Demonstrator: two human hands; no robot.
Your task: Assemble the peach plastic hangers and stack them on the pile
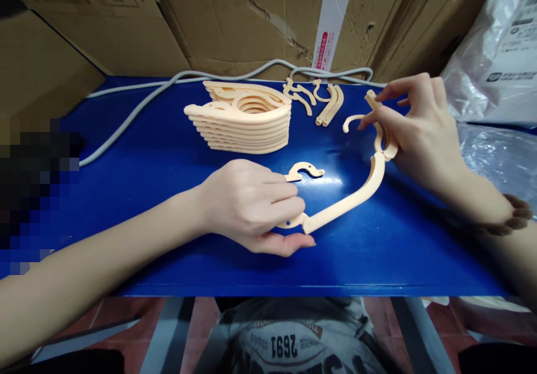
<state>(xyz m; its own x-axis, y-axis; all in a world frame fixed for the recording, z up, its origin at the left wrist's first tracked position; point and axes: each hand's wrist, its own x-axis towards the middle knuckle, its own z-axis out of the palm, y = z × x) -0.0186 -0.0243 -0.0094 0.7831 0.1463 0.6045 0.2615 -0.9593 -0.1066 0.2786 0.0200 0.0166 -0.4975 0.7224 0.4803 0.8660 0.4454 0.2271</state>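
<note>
A cream plastic folding clothes hanger (348, 202) is spread between my hands, its long curved arm slanting up to the right. My left hand (251, 209) is closed around the near end, thumb under the joint; a small hooked part (306, 168) juts out past its fingers. At the far end my right hand (423, 125) pinches a short cream piece (371, 99) between thumb and fingers, beside a hook and a curved joint partly covered by the palm. Behind my left hand stands a neat stack of folded cream hangers (247, 133).
Loose cream hanger pieces (331, 105) lie behind, right of the stack. A grey cable (176, 80) runs along the back of the blue table (176, 270). Cardboard boxes (235, 22) wall the rear, and clear plastic packaging (495, 72) sits at the right.
</note>
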